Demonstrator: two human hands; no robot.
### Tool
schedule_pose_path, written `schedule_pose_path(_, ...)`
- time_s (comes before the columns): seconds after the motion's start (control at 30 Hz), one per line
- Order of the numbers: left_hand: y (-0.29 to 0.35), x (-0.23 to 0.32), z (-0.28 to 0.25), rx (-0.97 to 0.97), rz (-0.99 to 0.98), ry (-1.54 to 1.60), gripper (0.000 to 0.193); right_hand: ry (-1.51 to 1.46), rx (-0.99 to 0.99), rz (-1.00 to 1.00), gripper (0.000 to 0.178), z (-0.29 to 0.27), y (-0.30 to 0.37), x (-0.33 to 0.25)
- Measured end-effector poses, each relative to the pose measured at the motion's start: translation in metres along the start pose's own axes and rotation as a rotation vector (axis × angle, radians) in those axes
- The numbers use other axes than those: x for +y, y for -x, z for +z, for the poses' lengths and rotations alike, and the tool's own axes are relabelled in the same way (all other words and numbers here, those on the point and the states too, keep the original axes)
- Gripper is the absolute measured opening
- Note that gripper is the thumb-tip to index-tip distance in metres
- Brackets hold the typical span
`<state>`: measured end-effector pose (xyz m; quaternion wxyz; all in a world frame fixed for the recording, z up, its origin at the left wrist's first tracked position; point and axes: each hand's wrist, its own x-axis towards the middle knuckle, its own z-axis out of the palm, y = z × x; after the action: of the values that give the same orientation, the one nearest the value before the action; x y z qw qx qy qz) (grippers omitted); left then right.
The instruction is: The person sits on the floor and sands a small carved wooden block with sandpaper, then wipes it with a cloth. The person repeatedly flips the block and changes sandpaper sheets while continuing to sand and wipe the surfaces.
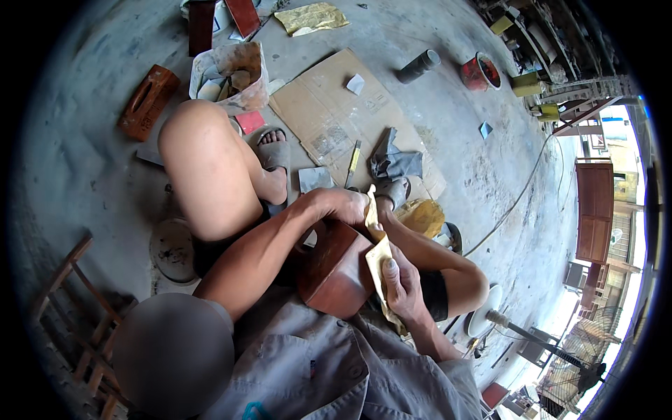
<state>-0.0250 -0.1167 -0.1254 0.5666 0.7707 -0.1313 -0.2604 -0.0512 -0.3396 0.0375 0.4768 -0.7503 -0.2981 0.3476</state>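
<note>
A reddish-brown wooden box (336, 269) rests in my lap between my legs, with a rounded opening partly showing on its left side. Along the box's right edge runs a creased yellow sheet of sandpaper (378, 262). My left hand (348, 205) is closed at the sheet's upper end, its fingers partly hidden behind the wrist and paper. Lower down, my right hand (404, 285) grips the same sheet, thumb pressed on its face. Whether the paper touches the box all along its length, I cannot tell.
A similar slotted wooden box (148, 102) lies at left, beside a tub of scraps (262, 77). Flattened cardboard (315, 105) holds a yellow cutter (355, 157) and dark cloth (395, 155). Beyond stand a dark cylinder (418, 66) and a red bucket (480, 72). A fan (588, 350) is at right.
</note>
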Motion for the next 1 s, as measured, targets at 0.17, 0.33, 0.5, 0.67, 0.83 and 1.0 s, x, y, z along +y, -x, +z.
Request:
schedule_pose_path(0.17,0.019,0.052,-0.014,-0.113,-0.182,0.180,0.036,-0.189,0.297,0.051,0.040,-0.032,0.003,0.010)
schedule_pose_path(0.33,0.034,0.069,-0.021,-0.151,-0.206,0.232,0.039,0.074,-0.080,-0.062,0.041,-0.029,-0.042,-0.060)
schedule_pose_path(0.5,0.040,0.067,-0.020,-0.148,-0.158,0.229,0.040,0.685,-0.082,-0.508,0.056,0.020,-0.092,-0.058)
schedule_pose_path(0.67,0.055,0.067,-0.018,-0.118,-0.184,0.235,0.040,0.697,-0.257,-0.687,0.072,0.069,-0.059,-0.071)
schedule_pose_path(0.83,0.045,0.071,-0.018,-0.147,-0.150,0.229,0.041,0.828,-0.028,-0.571,0.076,0.026,-0.099,-0.065)
schedule_pose_path(1.0,0.052,0.071,-0.014,-0.127,-0.161,0.234,0.041,0.694,-0.329,-0.819,0.074,0.064,-0.048,-0.055)
